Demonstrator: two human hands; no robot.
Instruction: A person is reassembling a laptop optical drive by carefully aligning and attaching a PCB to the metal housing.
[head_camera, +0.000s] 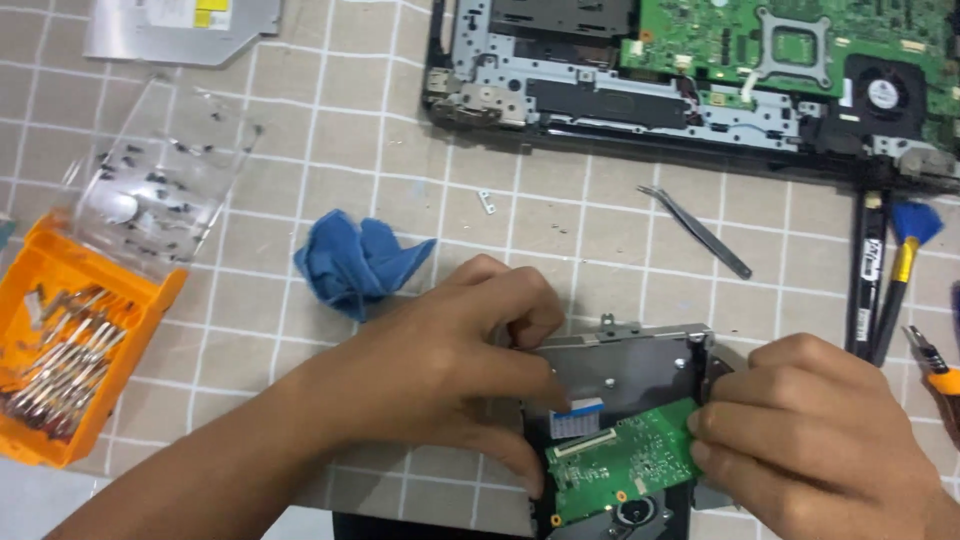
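Both hands (440, 350) (800, 430) on flat drive (620, 370), long axis toward laptop (700, 70).

— Where does the left hand (470, 345) sit?

— It comes in from the lower left on a bare forearm, palm down, knuckles raised. The fingers curl inward, thumb low and pointing right, fingertips (530, 330) bent toward the middle.

— And the right hand (800, 430)?

— It enters from the lower right corner, back of the hand upward, fingers folded and pressed together, their tips facing the left hand. Both are closed in a pinch.
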